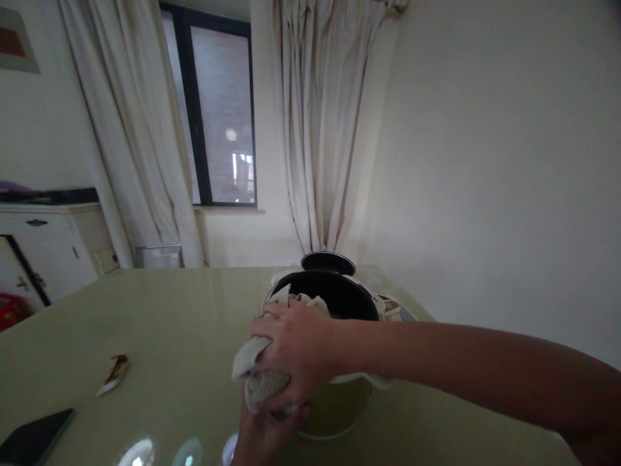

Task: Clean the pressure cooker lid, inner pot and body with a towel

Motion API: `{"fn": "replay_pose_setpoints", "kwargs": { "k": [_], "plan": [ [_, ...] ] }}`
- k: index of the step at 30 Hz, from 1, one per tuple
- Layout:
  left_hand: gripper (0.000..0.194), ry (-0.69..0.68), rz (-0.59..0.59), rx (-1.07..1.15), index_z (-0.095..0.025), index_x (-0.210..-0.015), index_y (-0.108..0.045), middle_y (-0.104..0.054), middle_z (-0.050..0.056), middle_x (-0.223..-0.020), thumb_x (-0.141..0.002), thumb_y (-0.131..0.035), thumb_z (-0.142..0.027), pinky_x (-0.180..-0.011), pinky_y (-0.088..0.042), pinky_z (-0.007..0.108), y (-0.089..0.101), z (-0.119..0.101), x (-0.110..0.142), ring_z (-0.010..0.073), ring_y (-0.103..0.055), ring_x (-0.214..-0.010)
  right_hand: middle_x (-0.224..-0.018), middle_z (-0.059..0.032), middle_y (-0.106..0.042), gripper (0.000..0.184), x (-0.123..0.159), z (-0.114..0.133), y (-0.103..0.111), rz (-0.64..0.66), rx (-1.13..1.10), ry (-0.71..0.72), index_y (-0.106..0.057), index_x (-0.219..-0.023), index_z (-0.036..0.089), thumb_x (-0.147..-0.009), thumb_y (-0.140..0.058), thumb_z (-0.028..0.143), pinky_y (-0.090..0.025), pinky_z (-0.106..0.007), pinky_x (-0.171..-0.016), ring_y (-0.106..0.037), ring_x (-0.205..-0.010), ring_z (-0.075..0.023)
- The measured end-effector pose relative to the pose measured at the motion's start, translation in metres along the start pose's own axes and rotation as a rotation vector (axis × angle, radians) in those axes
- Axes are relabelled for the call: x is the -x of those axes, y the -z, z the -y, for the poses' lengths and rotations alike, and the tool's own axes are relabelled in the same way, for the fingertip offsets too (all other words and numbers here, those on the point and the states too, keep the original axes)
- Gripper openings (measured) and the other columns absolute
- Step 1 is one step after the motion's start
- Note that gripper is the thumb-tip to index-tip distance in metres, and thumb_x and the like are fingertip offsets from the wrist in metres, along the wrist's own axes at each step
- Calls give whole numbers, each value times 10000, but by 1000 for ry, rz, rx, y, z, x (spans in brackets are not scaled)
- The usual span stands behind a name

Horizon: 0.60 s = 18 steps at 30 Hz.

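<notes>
My right hand reaches across from the right, its fingers spread and bent over a bunched off-white cloth, which it grips. Below it, at the bottom of the view, is my left hand, largely covered. Its fingers curl around something dark and shiny under the cloth, too hidden to name. Just behind both hands stands a wide, round black pan or pot, tilted so that its dark inside shows. Whether the cloth touches it is hidden by my right hand.
A smaller black round dish or lid shows behind the pot. On the green tabletop lie a small brown wrapper and a dark flat device at the left. Patterned, pale material sits right of the pot, near the wall.
</notes>
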<state>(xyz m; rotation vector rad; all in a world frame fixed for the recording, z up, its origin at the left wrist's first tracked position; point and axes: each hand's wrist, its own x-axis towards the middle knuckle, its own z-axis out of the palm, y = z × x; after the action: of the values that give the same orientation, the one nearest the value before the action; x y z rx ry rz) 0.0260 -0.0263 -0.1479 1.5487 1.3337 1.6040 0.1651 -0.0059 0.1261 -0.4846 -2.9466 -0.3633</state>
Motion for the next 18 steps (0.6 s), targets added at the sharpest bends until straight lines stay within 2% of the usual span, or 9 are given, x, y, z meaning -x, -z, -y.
{"fn": "replay_pose_setpoints", "kwargs": {
  "k": [2,5,9,11,14,18],
  "plan": [
    [1103,-15,-14,26,-222,-1531,-481,-656,184,-1352,-597,-907,-627,-1052,-544,660,-2,-4,0,462,-643,-1253,-1149,-84,-705,504,-15,-14,-8,-14,-41,-50,-791,-1170,310,-942,-627,729,-514,-413,-889,-642,-1001,-277],
    [1235,-97,18,114,-226,-1656,-286,-497,204,-1558,-656,-883,-638,-1157,-480,617,-1,-21,-4,425,-543,-1408,-1127,-96,-713,536,-46,-50,-26,-34,-65,-235,-774,-1170,261,-997,-550,715,-520,-406,-926,-678,-1008,-265],
    [1224,-147,39,114,-232,-1674,-279,-481,198,-1580,-688,-881,-634,-1204,-436,593,4,-40,-10,412,-507,-1452,-1177,-140,-725,462,-69,-96,-43,1,36,-503,-757,-1191,224,-1013,-565,604,-539,-453,-961,-691,-1110,-313],
    [1211,-146,33,109,-244,-1667,-299,-484,189,-1581,-682,-895,-620,-1206,-437,585,6,-44,-11,407,-511,-1448,-1237,-156,-717,462,-62,-114,-44,10,55,-663,-747,-1225,239,-1007,-560,600,-551,-469,-968,-689,-1151,-328],
    [1191,-126,40,114,-247,-1669,-294,-459,189,-1610,-700,-897,-589,-1223,-409,612,8,-45,-9,408,-498,-1454,-1279,-191,-715,461,-28,-134,-37,27,57,-882,-741,-1255,221,-1022,-530,558,-559,-477,-976,-689,-1191,-346],
    [1171,-119,66,89,-248,-1671,-289,-449,192,-1620,-718,-895,-555,-1242,-365,648,10,-39,-9,418,-475,-1470,-1240,-212,-747,429,33,-148,-24,77,68,-1022,-760,-1228,203,-1029,-512,491,-570,-491,-952,-714,-1162,-367]
  ]
}}
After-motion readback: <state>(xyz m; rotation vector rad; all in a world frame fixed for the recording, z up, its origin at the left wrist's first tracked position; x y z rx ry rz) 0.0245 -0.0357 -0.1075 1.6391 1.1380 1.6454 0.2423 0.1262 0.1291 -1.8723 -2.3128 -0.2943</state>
